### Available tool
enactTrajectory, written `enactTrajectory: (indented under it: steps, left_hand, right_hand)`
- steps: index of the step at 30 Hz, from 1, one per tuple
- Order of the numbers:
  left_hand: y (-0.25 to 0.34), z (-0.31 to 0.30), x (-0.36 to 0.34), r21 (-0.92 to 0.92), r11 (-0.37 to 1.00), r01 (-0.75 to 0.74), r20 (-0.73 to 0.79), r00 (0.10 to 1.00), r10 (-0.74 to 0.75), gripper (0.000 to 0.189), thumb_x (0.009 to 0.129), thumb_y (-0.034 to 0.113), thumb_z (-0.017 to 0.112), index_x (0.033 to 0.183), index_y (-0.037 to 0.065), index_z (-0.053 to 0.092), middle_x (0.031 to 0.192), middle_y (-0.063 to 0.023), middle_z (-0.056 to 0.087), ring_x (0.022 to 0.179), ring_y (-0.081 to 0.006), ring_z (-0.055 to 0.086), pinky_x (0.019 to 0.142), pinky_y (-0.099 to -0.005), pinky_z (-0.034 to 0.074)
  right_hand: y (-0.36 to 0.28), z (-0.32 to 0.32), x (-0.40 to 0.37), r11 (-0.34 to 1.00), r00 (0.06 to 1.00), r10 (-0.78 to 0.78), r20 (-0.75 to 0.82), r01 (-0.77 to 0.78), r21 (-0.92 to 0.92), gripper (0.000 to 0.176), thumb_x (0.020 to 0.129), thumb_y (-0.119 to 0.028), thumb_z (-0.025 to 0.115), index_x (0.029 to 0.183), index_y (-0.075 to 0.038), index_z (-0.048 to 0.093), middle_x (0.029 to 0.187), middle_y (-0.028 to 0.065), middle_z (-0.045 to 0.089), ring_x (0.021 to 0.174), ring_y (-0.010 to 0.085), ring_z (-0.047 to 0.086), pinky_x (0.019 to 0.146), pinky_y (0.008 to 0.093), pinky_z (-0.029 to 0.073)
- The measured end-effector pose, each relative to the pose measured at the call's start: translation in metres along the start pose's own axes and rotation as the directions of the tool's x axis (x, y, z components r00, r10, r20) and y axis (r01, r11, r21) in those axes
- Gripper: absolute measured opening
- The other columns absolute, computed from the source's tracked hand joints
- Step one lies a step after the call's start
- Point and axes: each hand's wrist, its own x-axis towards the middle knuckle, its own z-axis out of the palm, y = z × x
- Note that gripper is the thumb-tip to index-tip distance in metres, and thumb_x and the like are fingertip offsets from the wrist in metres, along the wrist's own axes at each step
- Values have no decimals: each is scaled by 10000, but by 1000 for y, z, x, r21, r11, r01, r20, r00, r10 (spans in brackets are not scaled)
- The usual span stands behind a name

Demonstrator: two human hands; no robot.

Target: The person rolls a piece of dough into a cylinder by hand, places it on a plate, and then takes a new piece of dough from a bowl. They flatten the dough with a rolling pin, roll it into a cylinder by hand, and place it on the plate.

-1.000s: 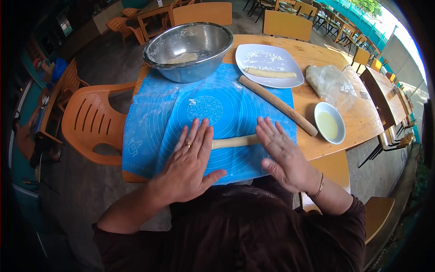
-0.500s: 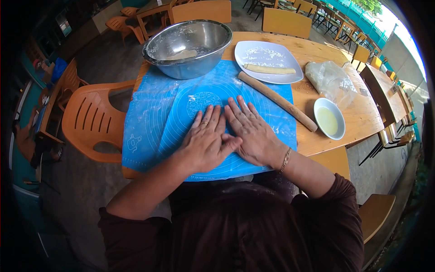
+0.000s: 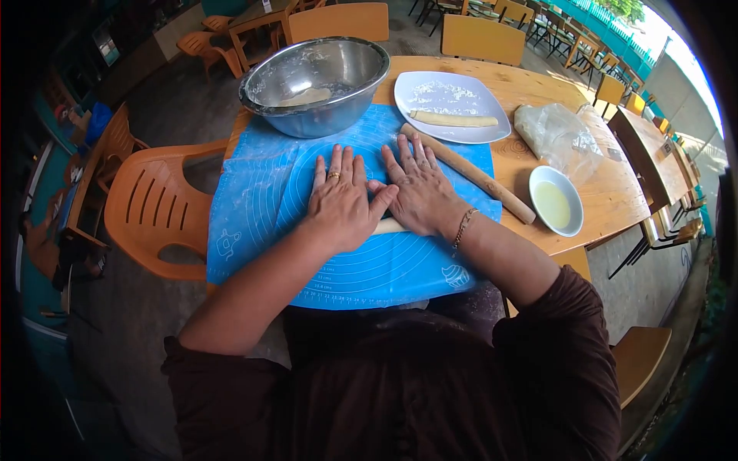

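The dough rope (image 3: 389, 226) lies mid-frame on the blue mat (image 3: 361, 269), its long axis running left to right, mostly hidden beneath the heels of both hands; only a short pale stretch shows between the wrists. The left hand (image 3: 342, 201) and right hand (image 3: 421, 192) rest on it side by side, palms flat, fingers spread toward the top of the frame, gripping nothing; neither is nearer, and the rolling pin (image 3: 477, 178) lies just beside the right fingertips

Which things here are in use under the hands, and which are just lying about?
In use: left hand, right hand, dough roll, blue baking mat.
Lying about: rolling pin, steel bowl, white plate, dough stick, plastic bag, small white bowl.
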Motion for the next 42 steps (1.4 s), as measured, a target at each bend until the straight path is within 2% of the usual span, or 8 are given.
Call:
enactTrajectory:
  steps: [12, 18, 23, 27, 31, 34, 36, 42]
  left_hand:
    - [38, -31, -92, -62, 985, -160, 155, 974, 167, 966, 951, 683, 421, 1473, -124, 325, 1535, -377, 278, 1456, -511, 251, 1198, -596, 162]
    - [24, -44, -101, -129, 960, -249, 166, 949, 269, 560, 920, 330, 682, 1298, -60, 546, 1479, -302, 417, 1403, -469, 382, 1139, -547, 333]
    - [29, -66, -94, -285, 944, -168, 195, 954, 229, 178, 857, 111, 725, 955, 16, 611, 1004, -155, 663, 952, -357, 662, 824, -458, 513]
    - [27, -93, -68, -251, 946, -203, -13, 978, 207, 191, 845, 106, 741, 963, 23, 614, 900, -149, 647, 803, -338, 660, 699, -430, 516]
    - [5, -79, -25, -129, 966, -224, -188, 962, 198, 202, 847, 121, 747, 965, 12, 623, 899, -147, 652, 823, -336, 657, 734, -434, 517]
    - [-11, -54, -17, -42, 996, -82, -34, 996, 81, 316, 861, 145, 743, 1116, -5, 632, 1075, -187, 661, 1014, -350, 645, 888, -433, 514]
    - [-18, -39, -31, -92, 981, -168, -153, 976, 153, 510, 910, 209, 707, 1330, -26, 539, 1338, -242, 564, 1282, -391, 518, 1099, -475, 406]
    - [-43, -38, -46, -131, 991, 5, 28, 1000, -1, 662, 1032, 413, 488, 1491, -44, 351, 1556, -275, 325, 1491, -419, 230, 1219, -549, 181]
  right_hand:
    - [-25, -29, -104, 940, 950, -302, -78, 310, 144, 723, 998, -409, 519, 1509, 58, 308, 1562, 330, 258, 1484, 475, 207, 1206, 549, 212]
    - [-12, -30, -120, 894, 915, -388, -109, 402, 197, 452, 896, -145, 638, 1288, 63, 550, 1384, 276, 518, 1275, 416, 542, 1062, 480, 452]
    - [-17, -65, -110, 897, 952, -307, 16, 284, 338, 151, 857, -81, 642, 992, -18, 624, 963, 148, 614, 858, 336, 658, 751, 429, 555]
    - [-10, -85, -77, 910, 939, -306, -155, 337, 241, 153, 850, -84, 648, 995, -39, 633, 929, 125, 609, 841, 336, 656, 730, 438, 548]
    - [11, -63, -39, 922, 925, -269, -269, 328, 207, 151, 862, -85, 641, 1004, -33, 636, 964, 140, 614, 876, 348, 647, 777, 448, 537]
    - [24, -45, -40, 926, 927, -245, -285, 311, 215, 162, 877, -98, 644, 1023, -27, 642, 1005, 157, 619, 927, 359, 635, 841, 464, 517]
    - [24, -50, -65, 974, 967, -47, -251, 100, 202, 271, 872, -126, 694, 1107, 2, 651, 1071, 173, 642, 996, 368, 633, 882, 440, 506]
    - [36, -36, -129, 930, 916, 329, -228, -356, -89, 337, 900, -253, 689, 1070, 31, 630, 1071, 224, 612, 1004, 392, 607, 874, 461, 475]
